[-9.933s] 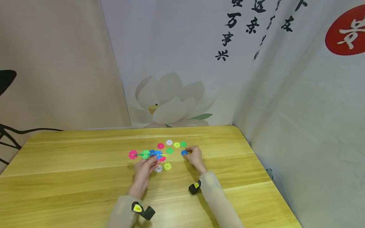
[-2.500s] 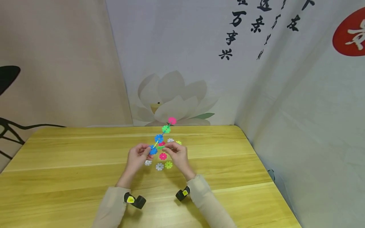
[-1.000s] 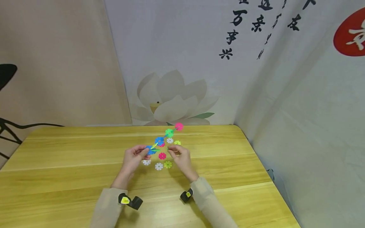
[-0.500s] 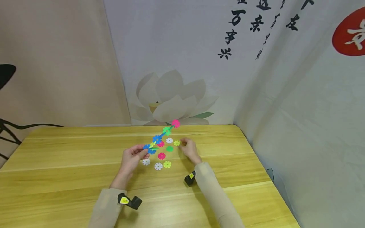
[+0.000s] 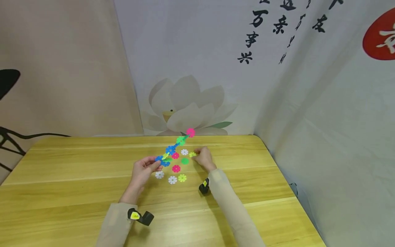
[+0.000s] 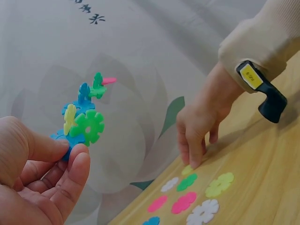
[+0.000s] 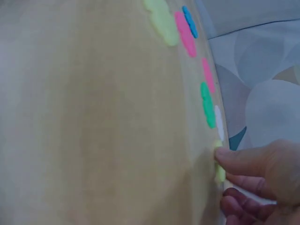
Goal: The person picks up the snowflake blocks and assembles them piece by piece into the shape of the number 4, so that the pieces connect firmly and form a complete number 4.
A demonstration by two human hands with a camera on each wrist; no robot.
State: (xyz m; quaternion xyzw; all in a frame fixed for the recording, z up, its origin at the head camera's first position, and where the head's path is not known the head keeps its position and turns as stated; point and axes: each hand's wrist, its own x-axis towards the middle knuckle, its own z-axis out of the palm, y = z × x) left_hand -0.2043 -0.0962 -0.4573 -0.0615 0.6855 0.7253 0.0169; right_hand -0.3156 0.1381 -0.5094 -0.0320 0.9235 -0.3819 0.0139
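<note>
With my left hand [image 5: 144, 171] I am pinching the blue disc [image 6: 69, 137] at the near end of a chain of linked discs [image 5: 170, 150], thumb on top, the other fingers loosely curling underneath; with my right hand [image 5: 204, 159], nearly closed at the tips, I am pinching a yellow disc [image 5: 192, 154] by its rim. The chain's long axis is running from my left fingertips towards two o'clock, ending in a pink disc [image 5: 190, 132], so what I am judging to matter is that the yellow disc is lying at about three o'clock from the held end, well apart from it, and between nine and ten o'clock from my right hand, clearly the nearer one. A loose green disc [image 5: 184, 161] is sitting just beside it, towards seven o'clock. My right fingers are partly covering the yellow disc, and I cannot tell whether it is lifting off the tabletop [image 5: 247, 154]; my left thumb is hiding part of the held blue disc, while another blue disc [image 6: 151, 221] is being cut off in the left wrist view
</note>
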